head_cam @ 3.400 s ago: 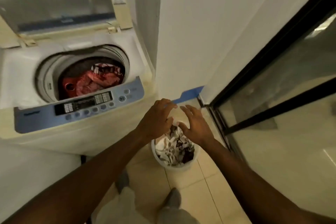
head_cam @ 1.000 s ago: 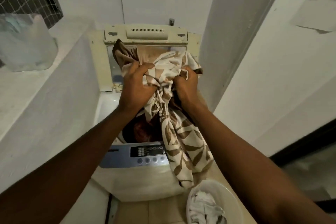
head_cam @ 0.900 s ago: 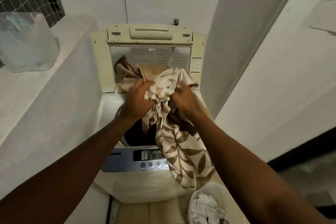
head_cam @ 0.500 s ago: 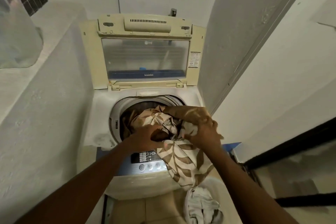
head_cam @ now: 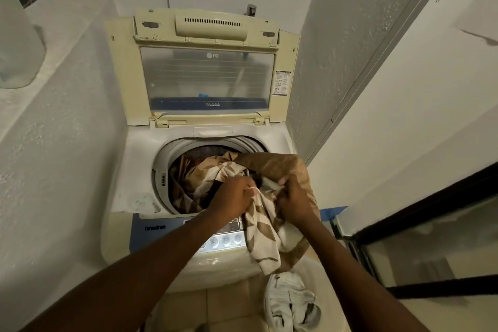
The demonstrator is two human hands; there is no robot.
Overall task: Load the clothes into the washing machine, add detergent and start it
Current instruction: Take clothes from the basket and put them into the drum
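Note:
A cream top-loading washing machine (head_cam: 140,159) stands in front of me with its lid (head_cam: 207,73) raised. A brown and cream leaf-patterned cloth (head_cam: 207,172) lies half inside the drum; its other end hangs over the blue control panel (head_cam: 156,229) at the front right. My left hand (head_cam: 233,195) and my right hand (head_cam: 295,201) both grip this cloth at the drum's front rim. On the floor to the lower right, a white basket (head_cam: 327,294) holds white clothes (head_cam: 289,302).
A white wall ledge (head_cam: 56,121) runs along the left with a clear plastic bag (head_cam: 16,43) on top. A grey wall corner (head_cam: 336,62) stands to the right of the machine. A black-framed glass door (head_cam: 420,224) is at the right. Tiled floor lies below.
Both hands lifted the patterned cloth out of the basket, raised it above the machine, then lowered it. Part of it now lies in the drum over the red clothes.

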